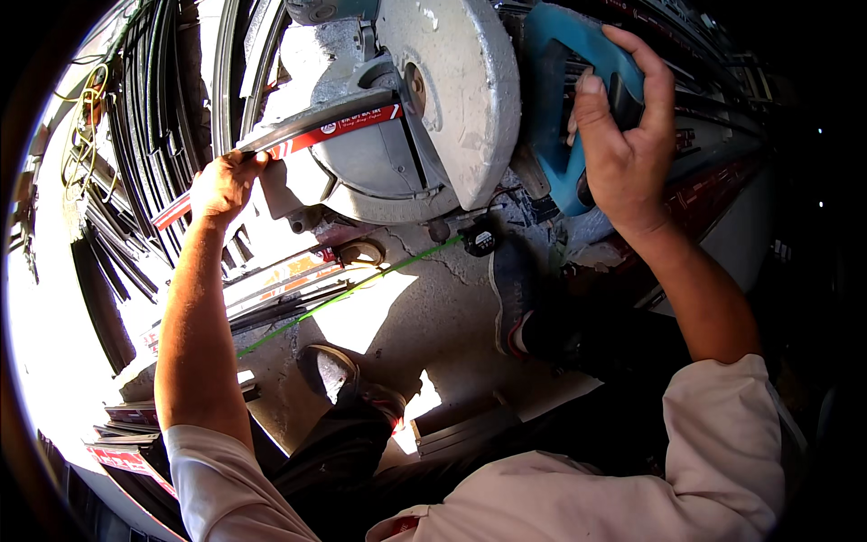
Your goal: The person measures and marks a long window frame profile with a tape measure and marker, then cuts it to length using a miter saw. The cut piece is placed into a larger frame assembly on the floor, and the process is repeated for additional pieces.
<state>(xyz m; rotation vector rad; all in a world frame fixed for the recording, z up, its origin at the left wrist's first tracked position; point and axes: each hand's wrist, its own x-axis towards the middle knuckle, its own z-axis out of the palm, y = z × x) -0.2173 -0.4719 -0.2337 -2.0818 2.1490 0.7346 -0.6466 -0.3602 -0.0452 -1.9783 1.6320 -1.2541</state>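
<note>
My right hand is wrapped round the teal loop handle of a miter saw, with the thumb lying toward the inside of the loop. The saw's pale, dusty blade guard stands upright at top centre; the blade itself I cannot make out. A long dark profile strip with red printed film lies across the round grey saw table, its right end close to the guard. Left of the table, my left hand is closed on this strip, whose far left end sticks out past the fingers.
Dark profiles are piled at the left beside a yellowish cord. On the ground, a tape measure has its green blade drawn out near a tape roll. More profiles lie lower left; dark red ones are at right.
</note>
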